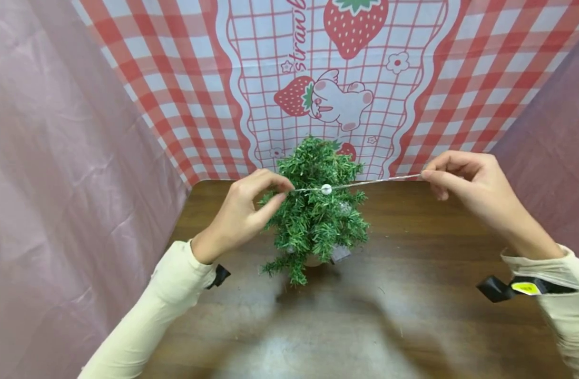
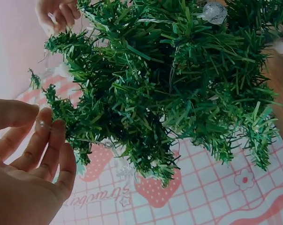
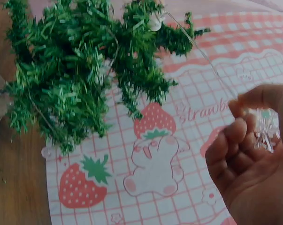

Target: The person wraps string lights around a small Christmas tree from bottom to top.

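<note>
A small green artificial Christmas tree [image 1: 317, 210] stands upright on the brown table [image 1: 412, 252]. In front of its upper part a thin light-string wire [image 1: 384, 180] is stretched between both hands, with a round white bulb [image 1: 326, 189] on it. My left hand [image 1: 242, 210] pinches the wire between thumb and fingers at the tree's left side. Off to the right, my right hand [image 1: 479, 189] pinches the other end of that stretch. Behind its fingers, in the right wrist view, shows a clear spiky ornament [image 3: 265, 133]. A clear textured bulb [image 2: 214, 13] sits among the branches in the left wrist view.
Behind the tree hangs a red-and-white checked cloth [image 1: 175, 89] with strawberry prints. Pinkish curtains [image 1: 71, 184] flank the table on both sides. A small grey piece [image 1: 340, 253] lies by the tree's base. Black camera mounts [image 1: 495, 289] are on the wrists.
</note>
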`<state>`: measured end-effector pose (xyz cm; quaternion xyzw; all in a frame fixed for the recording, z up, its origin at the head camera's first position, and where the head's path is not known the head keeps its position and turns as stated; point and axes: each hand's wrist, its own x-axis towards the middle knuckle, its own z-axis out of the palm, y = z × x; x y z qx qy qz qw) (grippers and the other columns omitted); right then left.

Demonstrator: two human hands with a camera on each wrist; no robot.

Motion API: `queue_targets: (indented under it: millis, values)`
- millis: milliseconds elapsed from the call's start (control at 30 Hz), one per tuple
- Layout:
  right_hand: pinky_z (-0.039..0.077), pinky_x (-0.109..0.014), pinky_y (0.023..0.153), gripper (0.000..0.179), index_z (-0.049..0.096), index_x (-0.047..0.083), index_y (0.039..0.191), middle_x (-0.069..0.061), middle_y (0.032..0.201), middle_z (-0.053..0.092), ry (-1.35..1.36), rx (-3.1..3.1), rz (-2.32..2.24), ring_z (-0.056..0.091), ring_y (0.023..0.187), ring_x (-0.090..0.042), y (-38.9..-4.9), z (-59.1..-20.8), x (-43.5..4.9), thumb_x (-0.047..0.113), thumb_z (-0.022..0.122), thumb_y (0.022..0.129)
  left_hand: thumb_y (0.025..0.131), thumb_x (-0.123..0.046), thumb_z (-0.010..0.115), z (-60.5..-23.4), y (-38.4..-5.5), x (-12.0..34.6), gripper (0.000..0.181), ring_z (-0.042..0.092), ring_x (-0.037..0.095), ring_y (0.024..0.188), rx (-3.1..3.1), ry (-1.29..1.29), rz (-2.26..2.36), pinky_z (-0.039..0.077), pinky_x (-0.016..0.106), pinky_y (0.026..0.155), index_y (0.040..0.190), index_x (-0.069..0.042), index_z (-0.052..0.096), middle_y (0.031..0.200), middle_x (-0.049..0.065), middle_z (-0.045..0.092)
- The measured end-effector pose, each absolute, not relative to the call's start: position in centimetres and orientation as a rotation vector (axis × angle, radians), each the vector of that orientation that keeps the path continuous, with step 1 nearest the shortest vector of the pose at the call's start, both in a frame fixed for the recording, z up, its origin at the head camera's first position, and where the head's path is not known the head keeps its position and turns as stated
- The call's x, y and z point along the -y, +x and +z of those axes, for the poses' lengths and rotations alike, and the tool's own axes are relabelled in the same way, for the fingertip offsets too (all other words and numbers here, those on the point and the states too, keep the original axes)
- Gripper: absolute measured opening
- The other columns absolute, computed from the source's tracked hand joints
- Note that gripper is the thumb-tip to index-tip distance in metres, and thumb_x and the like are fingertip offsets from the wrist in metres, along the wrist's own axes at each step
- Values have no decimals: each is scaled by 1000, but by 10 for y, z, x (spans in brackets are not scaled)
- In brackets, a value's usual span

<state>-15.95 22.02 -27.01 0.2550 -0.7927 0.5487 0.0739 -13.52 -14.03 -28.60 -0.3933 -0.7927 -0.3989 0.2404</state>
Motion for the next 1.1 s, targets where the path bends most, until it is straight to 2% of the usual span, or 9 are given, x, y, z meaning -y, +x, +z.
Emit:
queue_targets:
  millis: [133,267,467,600,733,867,1000,1100]
  values:
    - [35,-25,43,12,64,0,86,-7,58,51,560,2452,1382,46,52,-16,-175,-275,-223,11,63,84,83,-1,59,-298,-145,138,17,54,8,88,2197,-1104,-1019,45,26,77,98,-7,62,93,2,63]
    - [38,-21,43,15,66,9,85,-2,60,56,421,2478,1167,49,50,-13,-192,-284,-222,24,66,81,83,-4,58,-303,-148,133,19,52,7,94,2227,-1140,-947,41,29,83,102,-8,61,98,-1,62]
    - [32,-24,39,21,67,16,87,-2,59,56,323,2472,1012,46,47,-12,-210,-285,-218,36,64,81,84,-6,57,-304,-146,130,21,48,8,104,2283,-1159,-880,36,31,91,105,-10,59,105,-4,59]
    - [32,-24,40,26,67,16,90,-2,60,55,264,2467,969,43,47,-13,-220,-280,-215,40,64,80,85,-7,57,-305,-146,130,22,46,10,110,2303,-1179,-848,32,32,96,106,-12,59,111,-2,58]
    - [34,-22,41,28,66,15,91,-1,61,57,220,2473,985,47,48,-12,-232,-275,-213,40,65,79,85,-7,56,-305,-146,132,21,43,13,116,2301,-1184,-854,31,30,101,105,-11,59,117,3,54]
    - [35,-21,39,25,67,14,91,2,61,59,213,2451,1023,52,50,-10,-244,-273,-209,37,65,80,86,-7,55,-304,-144,137,19,42,14,118,2300,-1158,-882,33,29,100,104,-13,60,121,4,52]
    - [39,-15,41,20,68,9,91,7,61,61,220,2262,1171,55,49,-5,-254,-269,-207,25,67,79,86,-7,55,-302,-145,142,17,44,13,114,2261,-1134,-920,36,28,97,101,-12,60,117,4,54]
    - [44,-12,44,17,68,3,90,6,61,62,211,2064,1325,57,48,-5,-258,-263,-205,15,68,77,86,-7,56,-300,-147,146,14,46,13,110,2223,-1114,-944,38,27,94,99,-10,61,112,4,56]
